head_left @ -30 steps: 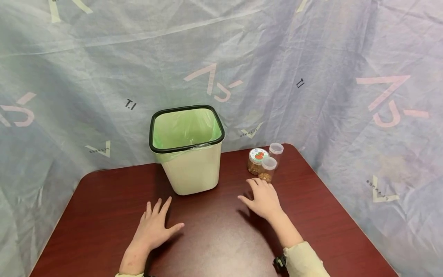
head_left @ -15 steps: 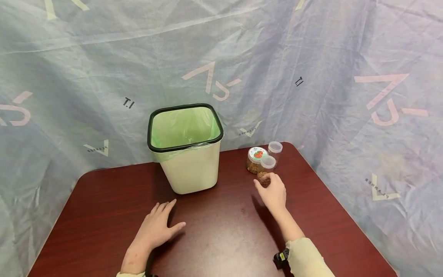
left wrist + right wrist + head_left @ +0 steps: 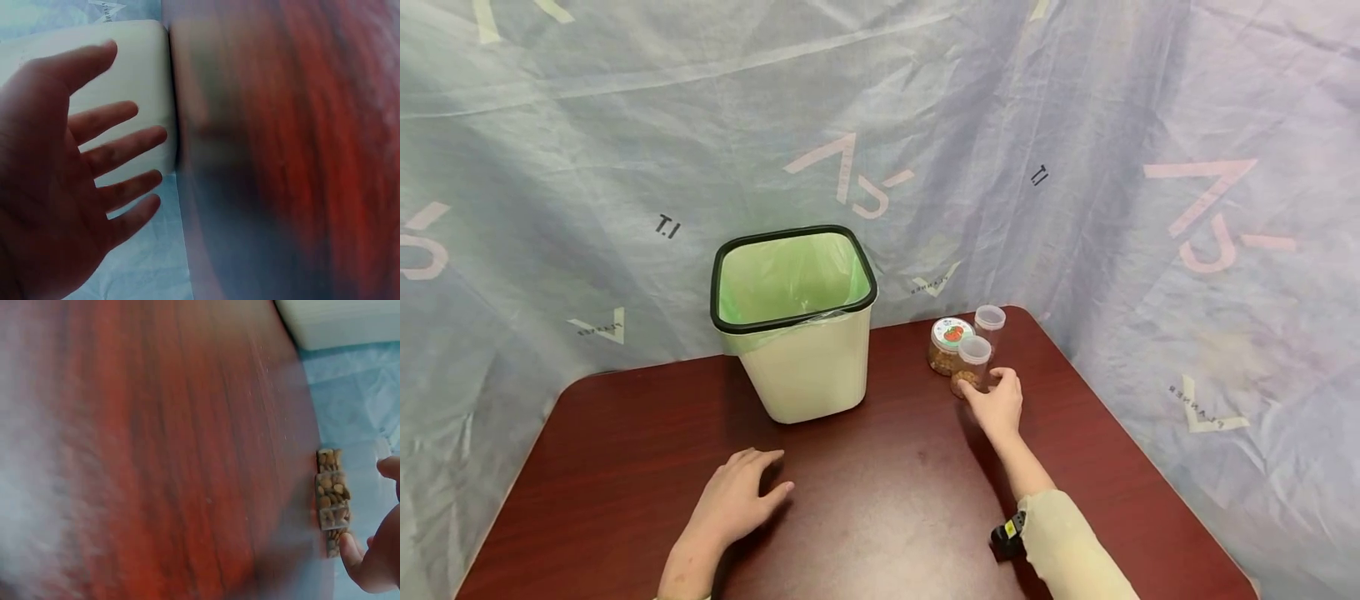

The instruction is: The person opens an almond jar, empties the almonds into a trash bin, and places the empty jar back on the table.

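At the table's back right, a small clear jar (image 3: 973, 357) stands upright, with brown nut-like pieces in its base. My right hand (image 3: 997, 410) is beside it, thumb at its near side and bent fingers by its right side, with a gap between them. Whether they touch the jar is hard to tell. In the right wrist view, fingertips (image 3: 350, 550) show close to the jar's brown pieces (image 3: 331, 492). Over the table at the left, my left hand (image 3: 733, 500) holds nothing, its fingers spread in the left wrist view (image 3: 75, 162).
Behind the front jar are a wider jar (image 3: 951, 343) with a tomato-picture lid and another clear jar (image 3: 990, 321). A cream bin (image 3: 808, 367) with black rim and green liner stands left of them. Printed cloth (image 3: 955, 125) hangs behind the dark red table (image 3: 880, 500).
My right hand has moved right and forward to the front jar; its thumb and fingers have spread apart again since half a second ago. My left fingers are more bent. The jars stay in place.
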Tool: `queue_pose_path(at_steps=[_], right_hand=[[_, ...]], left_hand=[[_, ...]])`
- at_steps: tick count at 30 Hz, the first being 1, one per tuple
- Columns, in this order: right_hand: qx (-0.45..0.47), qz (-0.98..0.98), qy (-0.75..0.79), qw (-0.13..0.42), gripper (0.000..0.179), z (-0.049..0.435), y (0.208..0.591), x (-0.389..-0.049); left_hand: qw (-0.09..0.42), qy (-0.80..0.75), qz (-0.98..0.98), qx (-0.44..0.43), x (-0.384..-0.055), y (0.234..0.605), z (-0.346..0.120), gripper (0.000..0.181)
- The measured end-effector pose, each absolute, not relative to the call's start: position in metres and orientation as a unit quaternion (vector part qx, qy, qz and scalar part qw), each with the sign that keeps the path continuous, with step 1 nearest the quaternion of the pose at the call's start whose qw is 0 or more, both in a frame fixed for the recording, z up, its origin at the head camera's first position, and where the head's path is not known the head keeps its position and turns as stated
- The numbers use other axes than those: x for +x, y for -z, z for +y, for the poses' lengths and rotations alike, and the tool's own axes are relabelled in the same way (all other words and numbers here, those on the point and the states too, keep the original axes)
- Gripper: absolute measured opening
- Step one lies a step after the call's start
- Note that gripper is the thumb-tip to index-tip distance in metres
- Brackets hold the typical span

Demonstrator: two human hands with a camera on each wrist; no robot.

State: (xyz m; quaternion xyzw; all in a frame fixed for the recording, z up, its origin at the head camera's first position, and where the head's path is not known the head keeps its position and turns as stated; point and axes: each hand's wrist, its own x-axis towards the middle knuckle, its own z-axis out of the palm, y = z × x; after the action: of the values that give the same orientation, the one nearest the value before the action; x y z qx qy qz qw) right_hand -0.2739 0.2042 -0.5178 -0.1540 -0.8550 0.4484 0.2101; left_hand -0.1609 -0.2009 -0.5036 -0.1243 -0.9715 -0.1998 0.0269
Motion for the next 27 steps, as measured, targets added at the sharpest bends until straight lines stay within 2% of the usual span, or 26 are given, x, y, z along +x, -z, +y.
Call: queue_pose_path(at_steps=[4,9,23,27], right_hand=[[-0.156,-0.856,-0.451,0.199,0.064,0.209,0.522,-0.280],[-0.167,-0.859,-0.446,0.187,0.069,0.211,0.528,-0.285],[-0.164,-0.866,-0.444,0.159,0.077,0.204,0.533,-0.297],[-0.175,-0.867,-0.439,0.159,0.073,0.203,0.533,-0.300]], left_hand=[[0.024,0.198,-0.973,-0.118,-0.162,0.501,-0.201,0.036],[0.038,0.205,-0.972,-0.113,-0.165,0.503,-0.202,0.027],[-0.004,0.306,-0.944,-0.125,-0.171,0.501,-0.179,0.021],[-0.005,0.299,-0.943,-0.143,-0.171,0.499,-0.170,0.021]])
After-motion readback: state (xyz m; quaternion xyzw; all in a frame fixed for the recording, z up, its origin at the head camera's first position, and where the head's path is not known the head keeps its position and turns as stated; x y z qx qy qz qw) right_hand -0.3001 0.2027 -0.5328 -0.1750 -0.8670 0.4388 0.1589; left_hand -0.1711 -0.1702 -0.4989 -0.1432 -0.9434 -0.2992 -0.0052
